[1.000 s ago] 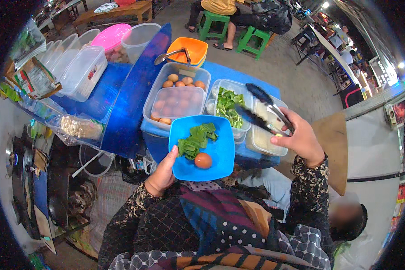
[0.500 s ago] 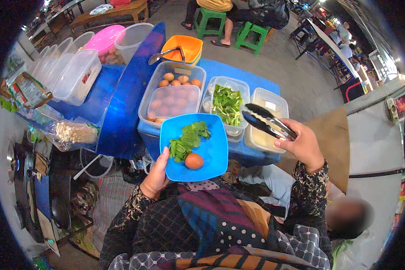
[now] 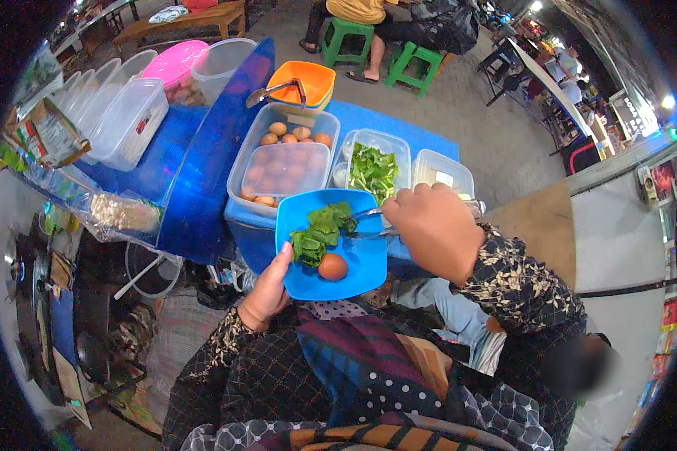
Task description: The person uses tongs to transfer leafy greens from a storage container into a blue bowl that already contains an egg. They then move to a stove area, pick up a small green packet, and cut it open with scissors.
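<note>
My left hand (image 3: 269, 289) grips the left rim of a square blue bowl (image 3: 368, 279), thumb over the edge. In the bowl lie chopped green leaves (image 3: 312, 242) and one brown egg (image 3: 332, 266). My right hand (image 3: 435, 229) is closed around metal tongs (image 3: 370, 234), whose tips reach into the bowl beside the leaves. Just beyond the bowl stands a clear box of cut greens (image 3: 373, 170). Left of that box, brown eggs (image 3: 278, 161) fill a larger clear container. A pale-filled container (image 3: 444, 167) is partly hidden behind my right hand.
Orange bowls (image 3: 312, 79) with another pair of tongs (image 3: 267, 92) sit at the blue table's far end. A blue partition (image 3: 218, 143) rises on the left, with plastic tubs (image 3: 128, 124) past it. At lower right is another person (image 3: 575, 364). Green stools (image 3: 414, 68) stand farther off.
My right hand has swung left and down, bringing the tongs from above the pale-filled container into the bowl beside the leaves. The bowl has shifted slightly right in view.
</note>
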`<state>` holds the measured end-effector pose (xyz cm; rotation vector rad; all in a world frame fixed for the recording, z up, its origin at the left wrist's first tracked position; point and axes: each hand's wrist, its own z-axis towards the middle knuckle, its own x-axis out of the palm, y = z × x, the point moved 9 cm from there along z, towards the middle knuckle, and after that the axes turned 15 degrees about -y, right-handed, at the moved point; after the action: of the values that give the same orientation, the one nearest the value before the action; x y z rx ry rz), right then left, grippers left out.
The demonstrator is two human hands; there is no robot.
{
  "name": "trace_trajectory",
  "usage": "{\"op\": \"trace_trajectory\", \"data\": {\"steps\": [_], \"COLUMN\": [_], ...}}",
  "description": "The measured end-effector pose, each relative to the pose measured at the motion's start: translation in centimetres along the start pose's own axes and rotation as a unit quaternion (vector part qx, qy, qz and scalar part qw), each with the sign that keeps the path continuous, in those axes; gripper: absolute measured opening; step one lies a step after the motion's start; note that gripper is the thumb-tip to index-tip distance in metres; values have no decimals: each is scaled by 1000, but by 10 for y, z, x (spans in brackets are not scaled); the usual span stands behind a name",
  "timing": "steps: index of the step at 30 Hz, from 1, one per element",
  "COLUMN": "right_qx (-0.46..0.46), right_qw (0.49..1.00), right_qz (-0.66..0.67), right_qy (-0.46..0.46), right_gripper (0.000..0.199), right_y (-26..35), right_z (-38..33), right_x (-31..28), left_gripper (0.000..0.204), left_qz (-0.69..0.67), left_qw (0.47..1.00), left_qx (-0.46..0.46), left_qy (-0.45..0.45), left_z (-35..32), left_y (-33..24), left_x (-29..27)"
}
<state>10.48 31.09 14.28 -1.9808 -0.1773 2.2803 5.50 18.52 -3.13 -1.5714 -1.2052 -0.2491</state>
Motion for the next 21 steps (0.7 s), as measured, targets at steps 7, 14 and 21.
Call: {"op": "trace_trajectory", "data": {"steps": [7, 14, 21], "right_qx": [35, 263, 321], "right_qw": [998, 795, 654], "right_qz": [53, 501, 641], "right_qy": [17, 220, 240], "right_gripper": [21, 46, 45], "right_y": [-22, -83, -51], "right_z": [5, -26, -33], "right_x": [-16, 54, 66], "left_gripper": [56, 56, 58], "left_qz": [-14, -22, -9], "left_qw": [999, 997, 997], "left_qx": [-1, 38, 25], "left_qy": [-45, -70, -71], "left_z": [-9, -27, -57], "left_y": [7, 1, -8], "left_x": [-22, -38, -55]}}
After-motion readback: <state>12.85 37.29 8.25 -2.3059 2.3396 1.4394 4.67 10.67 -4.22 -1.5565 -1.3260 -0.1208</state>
